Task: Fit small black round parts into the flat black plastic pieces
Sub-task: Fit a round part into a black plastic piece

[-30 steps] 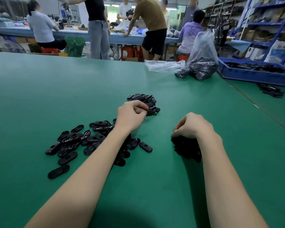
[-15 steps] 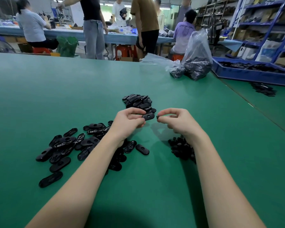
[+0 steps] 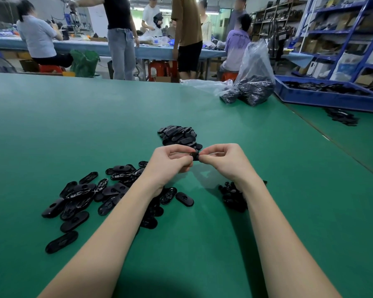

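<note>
Above the green tabletop [image 3: 95,125], the left hand [image 3: 170,162] pinches a flat oval piece [image 3: 194,156] while the right hand [image 3: 222,161] pinches at its end, presumably seating a round part too hidden to see. Next it likely joins the far pile [image 3: 179,135]

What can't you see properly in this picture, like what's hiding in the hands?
All in the head view:
- The flat black piece between the left hand and right hand: fingers cover most of it.
- The small round part: hidden by the fingertips, so whether it is seated cannot be told.
- The pile of round parts: partly behind the right forearm.
- The plastic bag: contents too blurred to identify.
</note>
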Demonstrator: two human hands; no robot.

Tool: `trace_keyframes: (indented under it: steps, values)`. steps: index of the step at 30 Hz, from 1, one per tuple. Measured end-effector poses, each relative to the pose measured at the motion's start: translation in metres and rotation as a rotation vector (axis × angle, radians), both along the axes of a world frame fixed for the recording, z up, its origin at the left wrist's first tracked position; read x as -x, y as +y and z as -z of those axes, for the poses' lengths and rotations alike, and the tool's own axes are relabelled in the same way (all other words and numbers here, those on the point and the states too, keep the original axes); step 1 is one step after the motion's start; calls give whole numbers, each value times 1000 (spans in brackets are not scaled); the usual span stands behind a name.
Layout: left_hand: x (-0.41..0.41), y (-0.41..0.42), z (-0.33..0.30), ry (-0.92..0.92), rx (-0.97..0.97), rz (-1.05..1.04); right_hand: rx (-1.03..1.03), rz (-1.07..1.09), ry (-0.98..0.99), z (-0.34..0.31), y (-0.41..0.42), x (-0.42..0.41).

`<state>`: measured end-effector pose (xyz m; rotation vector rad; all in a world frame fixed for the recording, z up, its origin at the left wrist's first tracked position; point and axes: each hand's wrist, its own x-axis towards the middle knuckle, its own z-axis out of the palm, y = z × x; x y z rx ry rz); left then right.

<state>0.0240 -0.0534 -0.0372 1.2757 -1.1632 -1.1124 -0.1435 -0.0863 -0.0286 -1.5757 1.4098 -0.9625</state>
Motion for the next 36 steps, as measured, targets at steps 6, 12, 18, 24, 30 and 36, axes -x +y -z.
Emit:
trace_keyframes:
  steps: [6, 12, 18, 24, 30, 36]
  values:
    - [0, 2, -2, -11, -7, 9, -16, 17, -41, 0, 1, -1]
    - [1, 3, -1, -42, -4, -3, -89, 66, -43, -1, 2, -4]
    - [5, 3, -1, -15, -11, -24, -164, 73, -90, -3, 4, 0]
    - [3, 1, -5, 52, -43, 5, -195, -15, -139, -1, 2, 4]
    - [1, 2, -2, 40, -47, -9, -157, -55, -118, 1, 1, -1]
    - [-1, 0, -5, 42, -59, -10, -104, -41, -71, 0, -1, -3]
